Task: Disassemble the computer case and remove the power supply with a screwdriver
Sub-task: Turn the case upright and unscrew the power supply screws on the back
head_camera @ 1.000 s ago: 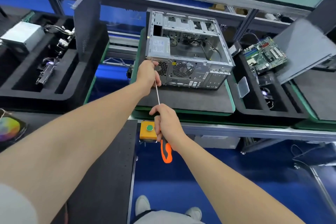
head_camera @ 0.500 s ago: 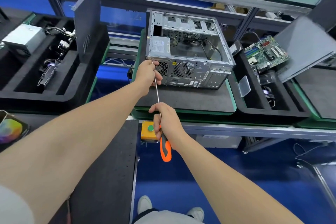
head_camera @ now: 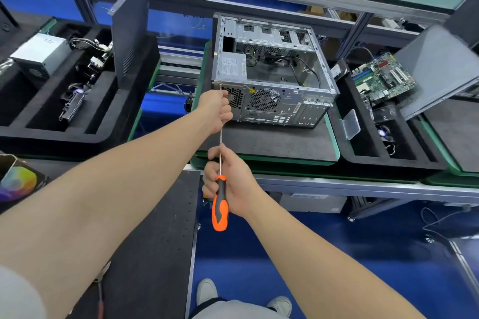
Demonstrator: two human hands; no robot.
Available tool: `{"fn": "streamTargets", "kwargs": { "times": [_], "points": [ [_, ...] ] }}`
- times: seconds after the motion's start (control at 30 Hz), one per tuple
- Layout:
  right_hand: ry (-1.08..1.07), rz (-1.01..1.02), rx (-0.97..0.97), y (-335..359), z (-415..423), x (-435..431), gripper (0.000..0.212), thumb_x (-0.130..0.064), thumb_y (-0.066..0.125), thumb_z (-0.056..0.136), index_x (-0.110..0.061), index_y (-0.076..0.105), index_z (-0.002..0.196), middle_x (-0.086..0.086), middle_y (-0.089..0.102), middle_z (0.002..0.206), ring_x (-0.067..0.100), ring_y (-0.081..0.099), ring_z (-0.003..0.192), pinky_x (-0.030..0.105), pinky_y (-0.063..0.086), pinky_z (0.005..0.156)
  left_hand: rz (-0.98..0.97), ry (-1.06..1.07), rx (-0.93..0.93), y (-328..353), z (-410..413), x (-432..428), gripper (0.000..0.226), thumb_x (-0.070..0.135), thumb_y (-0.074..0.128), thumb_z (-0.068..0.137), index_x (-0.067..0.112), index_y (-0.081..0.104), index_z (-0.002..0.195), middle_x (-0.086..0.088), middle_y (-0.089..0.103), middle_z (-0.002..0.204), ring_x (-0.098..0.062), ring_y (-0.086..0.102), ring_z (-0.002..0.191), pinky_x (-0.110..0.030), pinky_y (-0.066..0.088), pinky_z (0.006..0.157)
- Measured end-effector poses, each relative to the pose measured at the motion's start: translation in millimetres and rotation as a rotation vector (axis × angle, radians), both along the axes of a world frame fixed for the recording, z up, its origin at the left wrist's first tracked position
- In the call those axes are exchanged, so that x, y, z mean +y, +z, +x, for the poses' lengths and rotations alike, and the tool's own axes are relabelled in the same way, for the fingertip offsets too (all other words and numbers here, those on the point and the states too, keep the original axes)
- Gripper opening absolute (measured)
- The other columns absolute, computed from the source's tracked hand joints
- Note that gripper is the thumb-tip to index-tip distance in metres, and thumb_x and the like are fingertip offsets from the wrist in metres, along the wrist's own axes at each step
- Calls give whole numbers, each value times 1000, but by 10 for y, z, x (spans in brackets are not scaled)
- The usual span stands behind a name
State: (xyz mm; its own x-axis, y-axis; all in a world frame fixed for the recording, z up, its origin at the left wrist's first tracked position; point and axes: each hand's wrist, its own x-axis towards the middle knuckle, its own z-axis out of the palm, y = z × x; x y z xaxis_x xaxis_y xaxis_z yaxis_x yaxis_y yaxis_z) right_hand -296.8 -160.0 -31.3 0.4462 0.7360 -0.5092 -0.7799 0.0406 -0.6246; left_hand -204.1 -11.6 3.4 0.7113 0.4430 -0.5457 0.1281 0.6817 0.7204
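An open grey computer case (head_camera: 285, 103) lies on a dark mat, its rear panel facing me. The power supply (head_camera: 232, 66) sits inside at the near left corner. A long screwdriver (head_camera: 219, 204) with an orange and black handle points at the top left corner of the rear panel. My right hand (head_camera: 230, 184) grips its handle. My left hand (head_camera: 216, 110) curls round the upper shaft, close to the tip, right against the case. The tip itself is hidden behind my fingers.
Black foam trays stand on both sides. The left tray (head_camera: 108, 122) holds a removed power supply (head_camera: 42, 55), cables and an upright side panel (head_camera: 131, 26). The right tray (head_camera: 404, 160) holds a motherboard (head_camera: 381, 77) and a leaning panel (head_camera: 440, 70). A black bench (head_camera: 155, 254) lies below.
My right hand has turned on the handle, so more of the orange grip shows now. My left hand stays at the case corner.
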Motion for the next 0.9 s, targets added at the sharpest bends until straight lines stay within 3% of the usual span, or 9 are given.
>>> {"fn": "streamTargets", "kwargs": {
  "times": [0.07,0.17,0.4,0.53,0.6,0.63,0.73,0.83,0.9],
  "points": [
    [22,252,261,-57,-21,-88,38,-47,44,111,-18,57,90,-1,36,58,11,29,42,23,29,39,-63,0,-32,-9,-11,13,26,9,30,107,14,49,91,6,25,53,-8,16,38,-21,12,32],
    [89,383,345,-46,-14,-131,41,-46,39,114,-18,52,87,-5,31,53,6,22,36,19,24,33,-140,-8,-75,-19,-23,20,27,11,31,108,15,48,88,6,24,54,-8,16,38,-21,12,32],
    [-12,-117,17,96,-74,5,50,-56,38,113,-22,45,77,-3,26,56,9,17,39,19,16,36,-114,-14,-82,-66,-19,41,27,13,31,109,15,48,88,6,26,55,-8,16,39,-22,13,32],
    [-37,-307,-113,130,-94,87,39,-43,36,110,-23,40,77,-2,27,57,12,16,46,22,15,42,-126,-19,-74,-61,-7,51,28,14,30,109,16,48,88,6,25,53,-8,16,39,-22,12,32],
    [-32,-447,-305,170,-97,119,33,-35,33,108,-19,43,81,3,35,62,18,28,46,25,28,45,-127,-24,-68,-66,-4,51,27,14,30,109,16,48,88,6,25,54,-8,16,40,-22,12,33],
    [-8,-550,-494,167,-100,120,34,-33,31,110,-17,46,84,7,43,69,23,40,53,31,37,50,-124,-23,-66,-70,-5,46,27,14,30,108,17,48,89,6,25,56,-8,15,41,-23,11,34],
    [105,-844,-1033,59,-78,56,38,-24,26,116,-10,57,99,13,62,95,35,60,91,43,50,75,-105,-8,-53,-92,20,1,24,12,28,107,16,50,96,5,25,57,-8,15,42,-22,11,35],
    [139,-1016,-1178,-32,10,-33,36,-27,28,117,-10,58,110,6,56,92,29,57,83,37,41,64,-57,10,-25,-93,60,-59,27,9,26,104,14,53,106,5,29,51,-8,15,39,-22,13,34],
    [163,-957,-1163,-7,61,-38,27,-16,31,114,-7,55,106,8,56,92,32,58,82,37,43,59,-38,30,-16,-88,86,-68,30,9,26,103,14,55,109,7,32,43,-8,16,36,-22,13,34]
  ]
}}
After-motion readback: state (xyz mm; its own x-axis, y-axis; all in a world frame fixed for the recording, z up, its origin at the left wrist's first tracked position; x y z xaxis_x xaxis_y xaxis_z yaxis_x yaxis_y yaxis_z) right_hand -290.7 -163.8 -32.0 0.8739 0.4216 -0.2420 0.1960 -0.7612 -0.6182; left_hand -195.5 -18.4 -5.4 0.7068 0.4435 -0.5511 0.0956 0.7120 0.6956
